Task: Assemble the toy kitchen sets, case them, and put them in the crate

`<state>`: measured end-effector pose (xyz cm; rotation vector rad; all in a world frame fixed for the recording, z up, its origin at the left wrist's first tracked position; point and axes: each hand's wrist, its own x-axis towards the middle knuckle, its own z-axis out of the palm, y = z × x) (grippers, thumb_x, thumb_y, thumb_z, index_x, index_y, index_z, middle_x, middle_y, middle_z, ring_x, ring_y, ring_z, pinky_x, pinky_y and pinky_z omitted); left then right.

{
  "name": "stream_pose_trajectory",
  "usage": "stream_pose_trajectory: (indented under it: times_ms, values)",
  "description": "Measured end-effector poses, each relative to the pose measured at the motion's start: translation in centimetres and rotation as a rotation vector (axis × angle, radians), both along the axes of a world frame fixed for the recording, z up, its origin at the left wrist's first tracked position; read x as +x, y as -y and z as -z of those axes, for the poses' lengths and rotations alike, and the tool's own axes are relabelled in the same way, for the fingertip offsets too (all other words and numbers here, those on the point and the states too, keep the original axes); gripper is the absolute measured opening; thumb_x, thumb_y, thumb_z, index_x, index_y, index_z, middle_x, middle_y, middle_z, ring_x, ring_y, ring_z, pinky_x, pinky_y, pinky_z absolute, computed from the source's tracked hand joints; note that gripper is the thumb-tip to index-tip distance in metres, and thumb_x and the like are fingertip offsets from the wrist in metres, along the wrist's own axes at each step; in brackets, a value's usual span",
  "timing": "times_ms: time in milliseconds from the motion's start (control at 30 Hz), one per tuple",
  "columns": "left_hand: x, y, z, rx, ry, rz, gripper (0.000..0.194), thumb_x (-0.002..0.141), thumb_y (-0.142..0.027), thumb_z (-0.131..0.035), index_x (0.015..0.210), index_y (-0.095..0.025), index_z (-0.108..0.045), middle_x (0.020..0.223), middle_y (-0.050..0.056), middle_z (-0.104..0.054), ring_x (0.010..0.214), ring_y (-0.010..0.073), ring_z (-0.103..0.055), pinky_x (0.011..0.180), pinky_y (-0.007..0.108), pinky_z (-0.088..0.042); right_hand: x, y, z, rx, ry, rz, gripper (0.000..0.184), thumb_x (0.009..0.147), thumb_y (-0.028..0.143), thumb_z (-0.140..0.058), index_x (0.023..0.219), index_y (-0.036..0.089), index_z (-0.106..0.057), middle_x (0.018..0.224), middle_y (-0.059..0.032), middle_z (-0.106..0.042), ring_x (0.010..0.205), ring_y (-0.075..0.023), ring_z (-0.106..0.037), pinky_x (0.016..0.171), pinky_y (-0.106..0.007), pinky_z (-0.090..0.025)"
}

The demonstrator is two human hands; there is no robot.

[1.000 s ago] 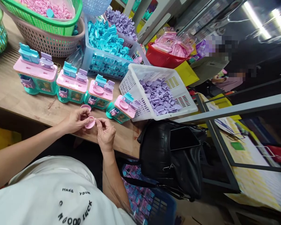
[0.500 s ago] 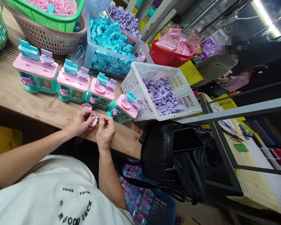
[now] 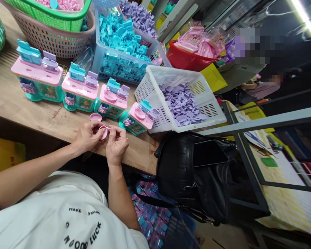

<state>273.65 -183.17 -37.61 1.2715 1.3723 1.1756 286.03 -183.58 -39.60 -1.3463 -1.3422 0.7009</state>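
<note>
Close to the table's front edge, my left hand (image 3: 89, 135) pinches a small pink round toy dish (image 3: 103, 132) by its left side. My right hand (image 3: 116, 141) grips a thin stub at the dish's right side between thumb and fingers. Another pink round dish (image 3: 95, 117) lies on the table just beyond my left fingers. Behind my hands stand several pink and teal toy kitchen counters in a row. The nearest toy counter (image 3: 137, 118) and its left neighbour (image 3: 112, 101) carry pink round pieces on top; the two farther left show bare slots there.
A white basket (image 3: 155, 119) of purple parts stands to the right, beside a black bag (image 3: 176, 166). Behind are a bluish crate (image 3: 114, 67) of blue parts and a mauve basket (image 3: 52, 43). A blue basket (image 3: 181, 224) of packed toys sits below. A co-worker's sleeve (image 3: 238, 74) shows beyond.
Both hands stay on the pink dish, which has tipped a little and shifted slightly right. My right fingers have closed in along its stub. The camera view has shifted slightly.
</note>
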Motion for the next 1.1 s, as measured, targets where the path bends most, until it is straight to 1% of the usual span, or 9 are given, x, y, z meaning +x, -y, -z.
stream_pose_trajectory:
  times_ms: [200, 567, 733, 800, 900, 933, 1000, 1067, 1100]
  values:
    - [0.3, 0.2, 0.1, 0.044, -0.015, -0.015, 0.032, 0.083, -0.041, -0.062, 0.090, -0.012, -0.073, 0.077, 0.008, -0.076, 0.062, 0.0159, -0.067, 0.057, 0.023, -0.052, -0.2, 0.0, 0.0, 0.007, -0.009, 0.028, 0.029, 0.099, 0.047, -0.052, 0.093, 0.020, -0.061, 0.093, -0.0087, -0.076, 0.084, -0.0186, -0.075, 0.076, -0.031, -0.062]
    - [0.0, 0.7, 0.9, 0.242, -0.282, -0.068, 0.024, 0.089, -0.030, -0.054, 0.087, -0.014, -0.072, 0.080, 0.008, -0.071, 0.070, 0.0176, -0.066, 0.067, 0.028, -0.051, -0.2, -0.1, 0.4, 0.015, 0.216, -0.013, 0.028, 0.099, 0.043, -0.050, 0.086, 0.021, -0.062, 0.083, -0.0068, -0.075, 0.075, -0.0172, -0.070, 0.072, -0.029, -0.056]
    - [0.4, 0.6, 1.5, 0.309, -0.310, -0.139, 0.019, 0.087, -0.027, -0.055, 0.082, -0.016, -0.070, 0.078, 0.006, -0.069, 0.069, 0.0159, -0.063, 0.065, 0.027, -0.048, 0.0, -0.6, 0.5, 0.007, 0.256, -0.043, 0.030, 0.100, 0.041, -0.052, 0.083, 0.020, -0.064, 0.078, -0.0033, -0.073, 0.070, -0.0156, -0.067, 0.072, -0.028, -0.053]
    - [0.5, 0.5, 1.4, 0.289, -0.243, -0.179, 0.017, 0.085, -0.028, -0.058, 0.081, -0.016, -0.069, 0.075, 0.004, -0.068, 0.065, 0.0143, -0.061, 0.063, 0.025, -0.047, -0.3, -0.2, 0.1, 0.078, 0.264, -0.038, 0.029, 0.101, 0.040, -0.052, 0.085, 0.020, -0.066, 0.082, -0.0045, -0.074, 0.076, -0.0172, -0.068, 0.076, -0.030, -0.054]
    - [-0.1, 0.4, 0.6, 0.200, -0.029, -0.239, 0.019, 0.082, -0.034, -0.061, 0.081, -0.016, -0.067, 0.074, 0.003, -0.066, 0.062, 0.0127, -0.059, 0.060, 0.024, -0.047, -1.2, 0.9, -0.9, 0.305, 0.344, 0.013, 0.021, 0.102, 0.036, -0.055, 0.101, 0.019, -0.067, 0.103, -0.0109, -0.073, 0.102, -0.0220, -0.068, 0.095, -0.040, -0.053]
    - [-0.5, 0.4, 0.2, 0.155, 0.045, -0.267, 0.021, 0.081, -0.036, -0.062, 0.081, -0.016, -0.066, 0.073, 0.002, -0.066, 0.061, 0.0125, -0.059, 0.059, 0.024, -0.048, -1.6, 1.2, -1.2, 0.379, 0.380, -0.009, 0.019, 0.102, 0.034, -0.055, 0.107, 0.019, -0.067, 0.109, -0.0125, -0.072, 0.108, -0.0228, -0.066, 0.099, -0.042, -0.052]
    - [-1.4, 0.4, -0.7, 0.069, 0.176, -0.342, 0.024, 0.078, -0.040, -0.065, 0.080, -0.016, -0.064, 0.072, 0.002, -0.065, 0.061, 0.0127, -0.060, 0.058, 0.024, -0.048, -2.7, 1.5, -1.7, 0.491, 0.444, -0.133, 0.020, 0.101, 0.029, -0.056, 0.117, 0.019, -0.064, 0.114, -0.0136, -0.071, 0.111, -0.0230, -0.065, 0.099, -0.043, -0.052]
    - [-2.4, 0.4, -1.7, 0.032, 0.260, -0.416, 0.027, 0.075, -0.042, -0.069, 0.080, -0.017, -0.062, 0.075, 0.001, -0.065, 0.063, 0.0130, -0.060, 0.058, 0.024, -0.048, -3.9, 0.8, -2.3, 0.584, 0.490, -0.256, 0.021, 0.101, 0.029, -0.058, 0.118, 0.018, -0.063, 0.111, -0.0129, -0.072, 0.106, -0.0227, -0.065, 0.095, -0.040, -0.053]
    - [-3.0, 0.3, -2.3, 0.037, 0.282, -0.443, 0.029, 0.074, -0.043, -0.071, 0.081, -0.017, -0.061, 0.077, 0.001, -0.065, 0.065, 0.0131, -0.061, 0.058, 0.023, -0.049, -4.5, 0.1, -2.5, 0.625, 0.510, -0.287, 0.019, 0.101, 0.030, -0.058, 0.115, 0.017, -0.064, 0.108, -0.0124, -0.073, 0.103, -0.0225, -0.065, 0.092, -0.038, -0.052]
